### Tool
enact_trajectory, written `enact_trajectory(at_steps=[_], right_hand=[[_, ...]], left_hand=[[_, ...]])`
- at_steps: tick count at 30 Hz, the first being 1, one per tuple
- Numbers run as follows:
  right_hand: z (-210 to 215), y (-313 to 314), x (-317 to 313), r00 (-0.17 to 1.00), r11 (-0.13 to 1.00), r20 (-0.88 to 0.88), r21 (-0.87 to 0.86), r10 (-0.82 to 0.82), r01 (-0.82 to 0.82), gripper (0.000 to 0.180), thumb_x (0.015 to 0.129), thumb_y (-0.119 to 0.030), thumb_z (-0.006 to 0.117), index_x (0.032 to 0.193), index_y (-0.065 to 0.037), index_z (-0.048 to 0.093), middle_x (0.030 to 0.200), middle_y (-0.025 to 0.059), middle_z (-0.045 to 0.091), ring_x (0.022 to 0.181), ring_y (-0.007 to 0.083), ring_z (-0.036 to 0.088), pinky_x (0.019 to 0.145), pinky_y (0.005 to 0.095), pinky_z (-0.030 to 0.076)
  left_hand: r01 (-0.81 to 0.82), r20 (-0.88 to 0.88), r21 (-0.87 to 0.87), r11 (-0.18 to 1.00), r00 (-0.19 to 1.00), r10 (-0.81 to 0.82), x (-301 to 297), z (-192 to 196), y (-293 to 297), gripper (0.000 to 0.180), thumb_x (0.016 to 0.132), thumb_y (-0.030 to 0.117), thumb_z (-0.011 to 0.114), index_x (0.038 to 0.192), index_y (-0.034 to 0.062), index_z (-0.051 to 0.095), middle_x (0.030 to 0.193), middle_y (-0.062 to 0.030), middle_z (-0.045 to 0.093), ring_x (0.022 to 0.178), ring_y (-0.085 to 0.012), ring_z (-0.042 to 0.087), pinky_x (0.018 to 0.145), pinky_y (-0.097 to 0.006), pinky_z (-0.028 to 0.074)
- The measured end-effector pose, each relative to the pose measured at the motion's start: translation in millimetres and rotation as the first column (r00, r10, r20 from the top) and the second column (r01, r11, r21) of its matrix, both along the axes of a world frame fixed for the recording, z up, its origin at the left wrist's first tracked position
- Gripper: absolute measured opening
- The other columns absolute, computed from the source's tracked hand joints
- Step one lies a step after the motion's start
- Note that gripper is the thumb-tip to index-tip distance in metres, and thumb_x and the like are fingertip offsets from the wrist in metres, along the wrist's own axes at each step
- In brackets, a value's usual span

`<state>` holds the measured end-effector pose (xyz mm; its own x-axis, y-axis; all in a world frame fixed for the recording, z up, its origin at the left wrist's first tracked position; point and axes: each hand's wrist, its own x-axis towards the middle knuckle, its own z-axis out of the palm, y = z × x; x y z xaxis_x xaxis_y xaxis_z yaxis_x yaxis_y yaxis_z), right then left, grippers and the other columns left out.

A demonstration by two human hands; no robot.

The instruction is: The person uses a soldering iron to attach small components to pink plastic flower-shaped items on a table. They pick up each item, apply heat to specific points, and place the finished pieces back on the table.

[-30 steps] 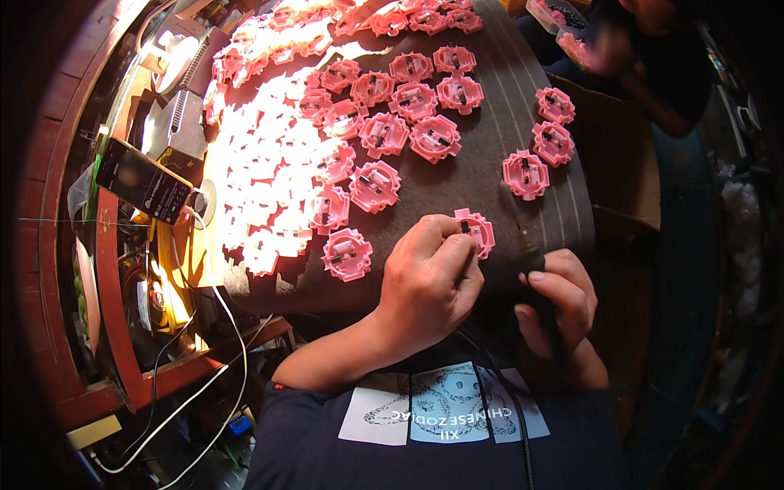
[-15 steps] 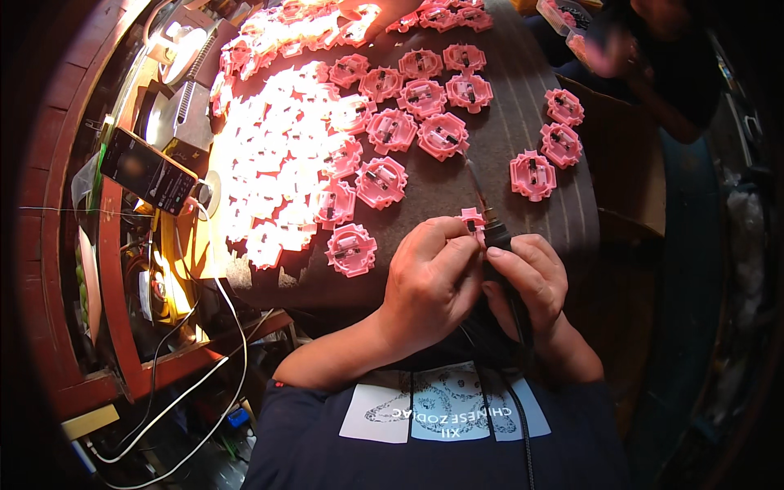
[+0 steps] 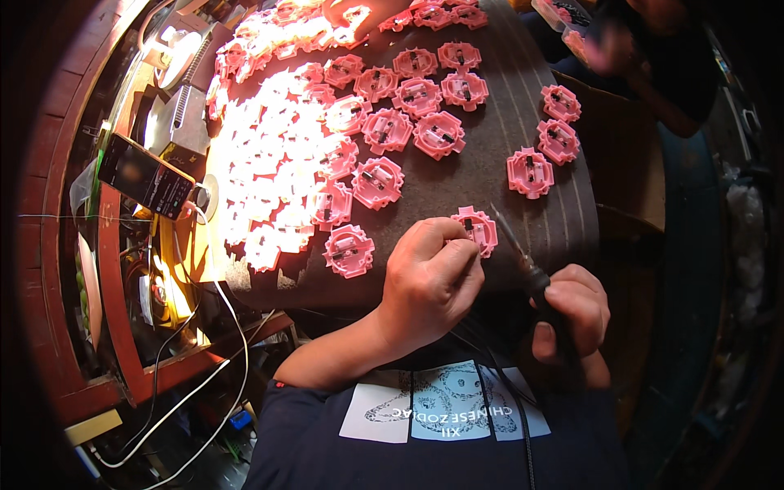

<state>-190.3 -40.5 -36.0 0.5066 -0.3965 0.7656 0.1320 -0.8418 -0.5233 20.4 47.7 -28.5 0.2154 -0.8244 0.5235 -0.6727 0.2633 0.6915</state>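
My right hand [image 3: 576,313] is wrapped round the dark handle of a soldering iron [image 3: 535,276], its thin metal tip pointing up and away from me. Beside that tip, at the table's near side, sits a pink plastic housing [image 3: 483,232] with small black parts inside. My left hand [image 3: 433,273] is closed in a pinch right against the housing's left edge and covers part of it. Whatever the left fingers grip is hidden. The iron's tip stands apart from the housing, to its right.
Many similar pink housings [image 3: 377,183] cover the table's left and far parts, some washed out by sunlight. Three more [image 3: 530,172] lie to the right. A phone [image 3: 147,175] and white cable [image 3: 243,327] are at left. Another person's hand [image 3: 363,11] reaches in at the far edge; someone sits at far right.
My right hand has drawn back toward me and to the right with the soldering iron, away from my left hand. More of the pink housing now shows.
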Motion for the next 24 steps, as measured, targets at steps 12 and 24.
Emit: enact_trajectory(at_steps=[12,24], right_hand=[[17,4,-10,0.992,0.995,-0.105,-0.071,0.067,-0.075,0.029,0.082,-0.013,0.075,0.108,-0.003,0.066,0.073,0.0059,0.062,0.060,0.0228,0.057,0.051,0.0361,0.040],[20,4,-9,0.991,0.994,-0.118,-0.076,0.064,-0.073,0.028,0.083,-0.013,0.074,0.107,-0.003,0.065,0.072,0.0051,0.061,0.058,0.0224,0.055,0.051,0.0357,0.040]], left_hand=[[-0.014,0.017,-0.003,1.000,1.000,0.015,-2,-1,-1,0.020,0.079,-0.010,0.080,0.095,0.0001,0.072,0.099,-0.0124,0.066,0.080,-0.0250,0.068,0.068,-0.034,0.056],[-0.002,0.019,-0.010,1.000,1.000,0.002,-1,-1,-1,0.020,0.080,-0.009,0.079,0.096,0.0002,0.072,0.099,-0.0130,0.067,0.080,-0.0258,0.068,0.068,-0.035,0.056]])
